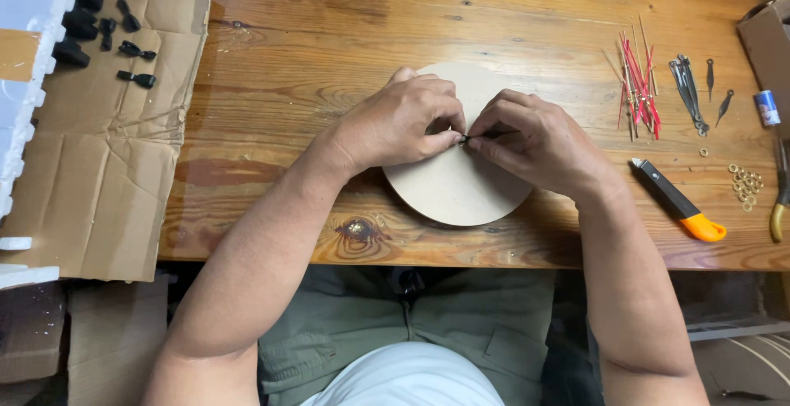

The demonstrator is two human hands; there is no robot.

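A round board (457, 184) lay mid-bench (329, 27), both hands meeting over it. To its right lay a bundle of sticks (638, 85), then metal blades (690, 93), with a utility knife (678, 200) nearer the front edge. Flattened cardboard (99, 167) covered the bench's left end.

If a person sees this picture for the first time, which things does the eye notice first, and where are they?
First the two hands at the middle of the wooden table: the left hand and right hand pinch one small dark piece together over a round pale disc. Next, at the right, a bundle of red and tan sticks and a utility knife with an orange end. At the far left, small black parts lie on flattened cardboard.
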